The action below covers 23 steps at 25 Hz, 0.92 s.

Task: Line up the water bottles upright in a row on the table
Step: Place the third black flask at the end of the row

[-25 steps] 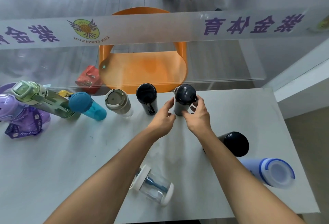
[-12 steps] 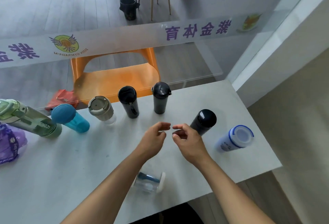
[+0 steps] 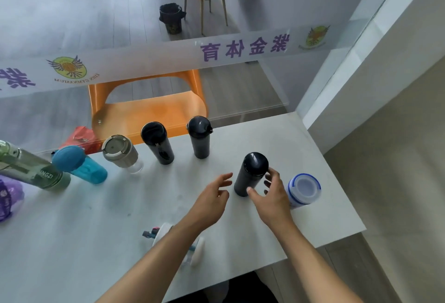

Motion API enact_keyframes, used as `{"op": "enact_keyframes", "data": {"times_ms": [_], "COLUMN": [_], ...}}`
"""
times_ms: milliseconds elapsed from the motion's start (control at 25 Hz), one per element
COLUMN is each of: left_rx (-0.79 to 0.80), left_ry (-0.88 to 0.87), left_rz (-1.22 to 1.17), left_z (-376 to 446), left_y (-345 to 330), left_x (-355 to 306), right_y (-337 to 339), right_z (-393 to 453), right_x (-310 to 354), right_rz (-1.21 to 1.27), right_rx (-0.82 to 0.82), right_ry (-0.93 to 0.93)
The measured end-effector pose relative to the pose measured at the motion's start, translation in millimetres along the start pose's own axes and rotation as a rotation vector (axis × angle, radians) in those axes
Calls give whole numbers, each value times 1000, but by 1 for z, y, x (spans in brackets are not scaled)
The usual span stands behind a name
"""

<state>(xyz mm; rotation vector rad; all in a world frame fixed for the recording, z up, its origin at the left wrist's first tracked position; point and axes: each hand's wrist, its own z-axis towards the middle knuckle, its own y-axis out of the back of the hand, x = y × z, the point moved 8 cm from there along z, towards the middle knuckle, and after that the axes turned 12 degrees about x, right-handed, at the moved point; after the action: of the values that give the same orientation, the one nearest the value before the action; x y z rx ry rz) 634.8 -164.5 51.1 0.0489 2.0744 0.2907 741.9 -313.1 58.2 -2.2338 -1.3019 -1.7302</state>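
Right hand (image 3: 271,197) cupped around black bottle (image 3: 250,175), left hand (image 3: 213,197) beside.

The left forearm (image 3: 154,259) hides most of the clear bottle (image 3: 192,252).

- Grey table (image 3: 72,242).
- Black bottle (image 3: 250,175) upright; landmark.
- White-blue bottle (image 3: 304,190) just right of it.
- Two black bottles (image 3: 199,137) (image 3: 157,142) behind-left.
- Clear bottle (image 3: 192,252) lying nearer the front edge.

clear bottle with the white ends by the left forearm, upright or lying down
Lying down. The clear bottle rests on its side on the table, its white end cap facing sideways, partly hidden behind the left forearm, apart from the upright row.
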Motion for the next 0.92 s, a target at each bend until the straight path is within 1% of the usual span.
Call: {"op": "enact_keyframes", "data": {"times_ms": [80,200,360,640,760,920], "left_rx": [-6,-18,-98,-237,-276,-290], "left_ry": [30,22,20,41,72,99], "left_rz": [10,-30,-101,-202,-215,-227], "left_z": [7,17,36,96,114,128], "left_y": [-11,-23,-22,21,38,49], "left_x": [-2,-7,-16,-41,-43,-45], "right_y": [-1,2,10,16,9,3], "right_z": [19,40,71,156,185,207], "right_x": [3,8,26,84,93,95], "right_rz": [-48,-76,-149,-192,-186,-175], "right_rx": [72,113,194,279,315,321], "right_ry": [27,82,137,231,227,216]}}
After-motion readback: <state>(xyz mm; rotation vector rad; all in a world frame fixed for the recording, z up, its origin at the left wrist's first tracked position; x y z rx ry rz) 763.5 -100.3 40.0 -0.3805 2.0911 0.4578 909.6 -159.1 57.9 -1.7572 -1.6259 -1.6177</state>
